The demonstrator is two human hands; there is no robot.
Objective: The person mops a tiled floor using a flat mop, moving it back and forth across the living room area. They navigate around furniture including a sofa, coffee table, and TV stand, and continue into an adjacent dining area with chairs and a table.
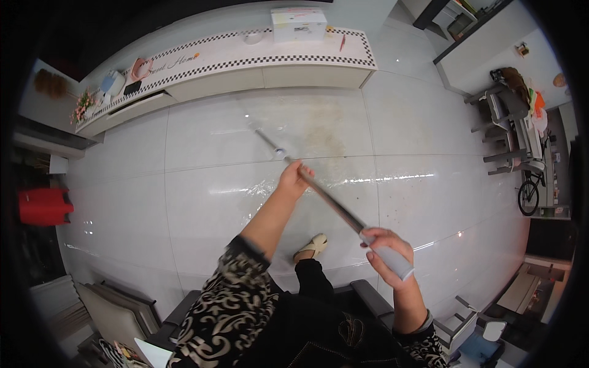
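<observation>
A long-handled mop slants across the view, its grey pole running from lower right to upper left. My left hand is closed around the middle of the pole. Around the pale grip at the near end, my right hand is wrapped. A joint sits farther along the pole, past my left hand. The mop's far end is blurred against the floor, so its head cannot be made out. Beyond my hands, a brownish wet stain spreads over the light tiled floor, with shiny wet streaks nearer to me.
A long low cabinet lines the far wall, carrying a white box and a pink basket. One drawer stands pulled out. Grey chairs and a small bicycle are at right; a red container is at left.
</observation>
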